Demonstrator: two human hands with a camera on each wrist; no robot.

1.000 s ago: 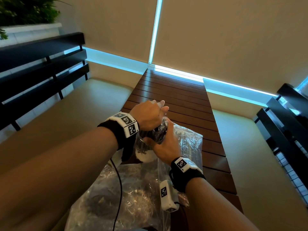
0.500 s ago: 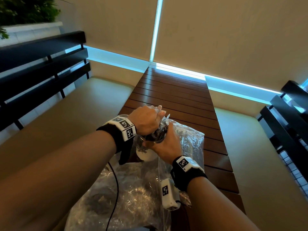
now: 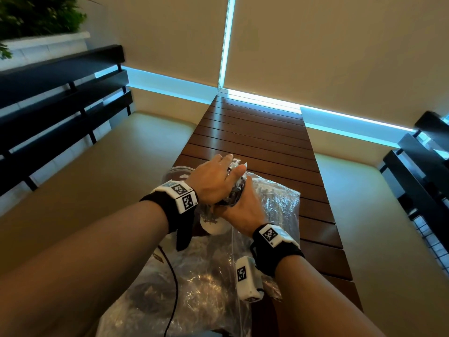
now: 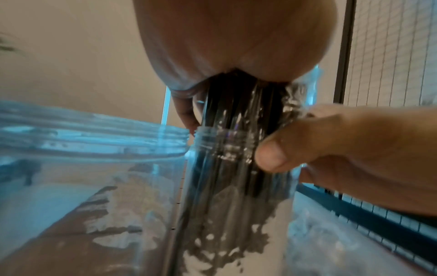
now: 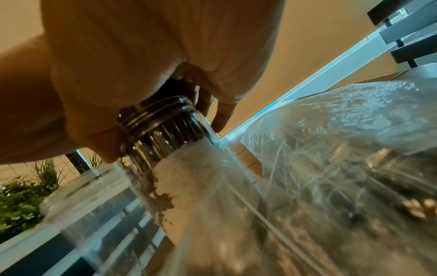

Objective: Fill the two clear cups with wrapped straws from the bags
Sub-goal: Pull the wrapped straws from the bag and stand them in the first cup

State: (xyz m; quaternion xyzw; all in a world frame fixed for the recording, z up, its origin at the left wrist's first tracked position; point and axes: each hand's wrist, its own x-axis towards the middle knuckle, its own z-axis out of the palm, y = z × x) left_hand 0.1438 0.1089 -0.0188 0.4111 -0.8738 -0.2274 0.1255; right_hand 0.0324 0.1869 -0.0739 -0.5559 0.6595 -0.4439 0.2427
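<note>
Left hand [image 3: 213,181]: fingers clenched round the straws [image 4: 236,104]
Right hand [image 3: 243,210]: fingers grasping the cup [image 4: 224,147]
Risk: straws may snag on the rim below the fingers, tipping the cup

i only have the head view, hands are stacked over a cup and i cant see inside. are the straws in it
Observer: Yes. The left wrist view shows the dark wrapped straws standing inside the narrow cup, their tops poking past its rim.
Operator: what is the left hand doing
Observer: The left hand is cupped over the straw tops from above.
Operator: and the right
Observer: The right hand grips the cup at its ridged neck, thumb across the front.
Operator: second cup?
Observer: It stands just left of the first, and no straws show in the second cup.
</note>
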